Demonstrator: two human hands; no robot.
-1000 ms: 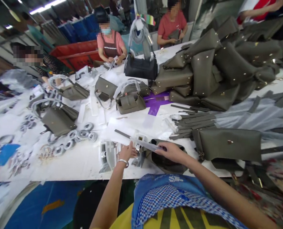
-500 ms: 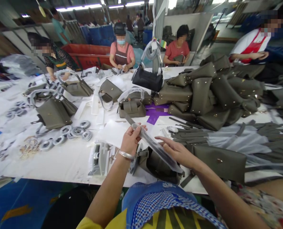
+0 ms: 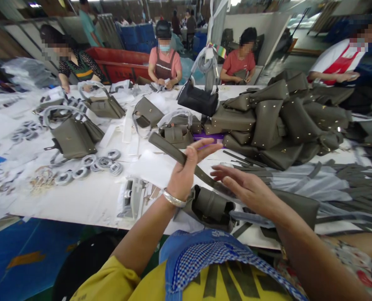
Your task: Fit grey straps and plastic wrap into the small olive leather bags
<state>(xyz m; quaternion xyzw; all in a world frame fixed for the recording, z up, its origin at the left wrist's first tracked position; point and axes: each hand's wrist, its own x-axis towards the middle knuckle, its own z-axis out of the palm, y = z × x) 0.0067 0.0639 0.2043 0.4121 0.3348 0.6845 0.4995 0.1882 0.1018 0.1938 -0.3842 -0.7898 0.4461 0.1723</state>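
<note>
An olive strap (image 3: 165, 147) runs slantwise over the table, its far end rising past my left hand (image 3: 186, 171). My left thumb presses on the strap, with the other fingers stretched out beyond it. My right hand (image 3: 247, 186) is beside the strap's lower part, fingers extended and slightly bent; whether they touch it I cannot tell. Under both hands an olive handbag (image 3: 209, 205) lies with its mouth open. A strip in clear wrapping (image 3: 251, 218) reaches from the bag toward the right, beneath my right forearm.
Olive handbags (image 3: 267, 125) are heaped at the back right, with many loose straps (image 3: 317, 182) in front of them. Wrapped coils (image 3: 102, 163) and a standing olive bag (image 3: 75, 140) are on the left. A black bag (image 3: 198, 98) hangs behind. Co-workers sit across the table.
The wrapping on the strap's upper part is gone, leaving olive material bare. My left hand has moved up and right, its fingers spreading. My right hand has shifted slightly right.
</note>
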